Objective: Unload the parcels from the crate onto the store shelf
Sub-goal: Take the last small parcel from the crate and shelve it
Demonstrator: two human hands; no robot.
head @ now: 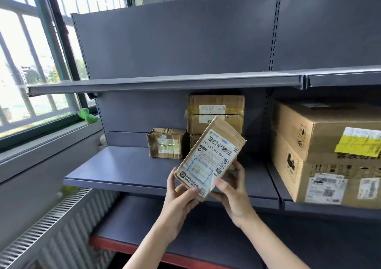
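Shelving [144,165]: dark grey metal store shelf unit beside a window, with a bare upper board and a middle board that carries the parcels.
Large carton [325,157]: brown box with a yellow label, standing on the middle board of the right-hand bay.
Taped box [215,113]: brown, at the back of the middle board, stacked on another box that is mostly hidden.
Small box [166,142]: crumpled and taped, on the middle board just left of the stack.
Flat parcel [210,157]: brown padded envelope with a white barcode label facing the camera, tilted with its top to the right, held in the air in front of the middle board and the stack.
Left hand [179,198]: grip closed on the parcel's lower left corner, thumb on the label.
Right hand [232,194]: grip closed on the parcel's lower right edge, thumb in front, fingers behind.
Green object [87,116]: on the windowsill, left of the shelving; too blurred to identify.
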